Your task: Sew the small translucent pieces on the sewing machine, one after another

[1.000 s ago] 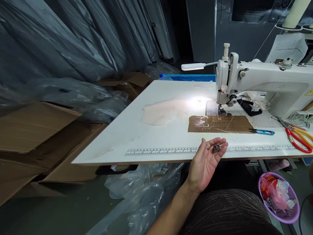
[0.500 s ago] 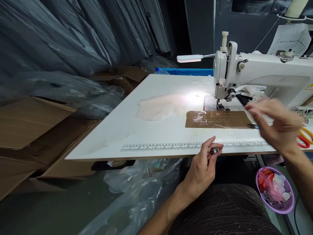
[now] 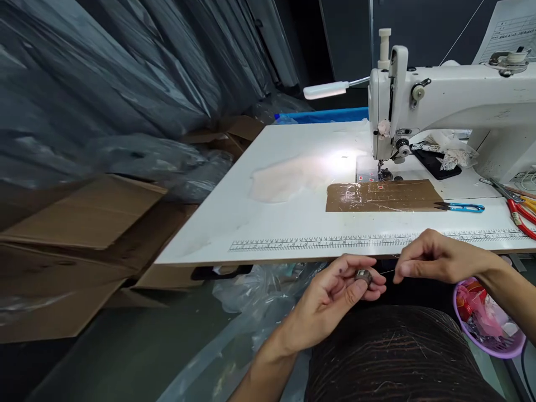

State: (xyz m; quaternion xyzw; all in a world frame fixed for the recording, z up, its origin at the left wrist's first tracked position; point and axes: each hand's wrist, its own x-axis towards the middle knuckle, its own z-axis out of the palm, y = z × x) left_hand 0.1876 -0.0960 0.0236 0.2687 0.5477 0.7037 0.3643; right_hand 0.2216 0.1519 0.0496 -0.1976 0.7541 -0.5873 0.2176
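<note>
My left hand (image 3: pixel 335 293) is closed around a small metal bobbin (image 3: pixel 363 276), held just below the front edge of the white sewing table (image 3: pixel 293 223). A fine thread (image 3: pixel 387 272) runs from the bobbin to my right hand (image 3: pixel 435 258), whose thumb and fingers pinch its end. Both hands hover above my lap. The white sewing machine (image 3: pixel 452 106) stands at the back right of the table, with its lamp (image 3: pixel 326 89) lighting the needle area.
A brown taped patch (image 3: pixel 383 195) lies in front of the needle. Blue snips (image 3: pixel 460 207) and red-handled scissors (image 3: pixel 521 215) lie at the right. A purple basket (image 3: pixel 488 321) of scraps sits on the floor. Cardboard boxes (image 3: pixel 84 223) and plastic sheeting fill the left.
My right hand came down from above the table and pinched the thread beside the bobbin. My left hand closed on the bobbin and dropped below the table edge.
</note>
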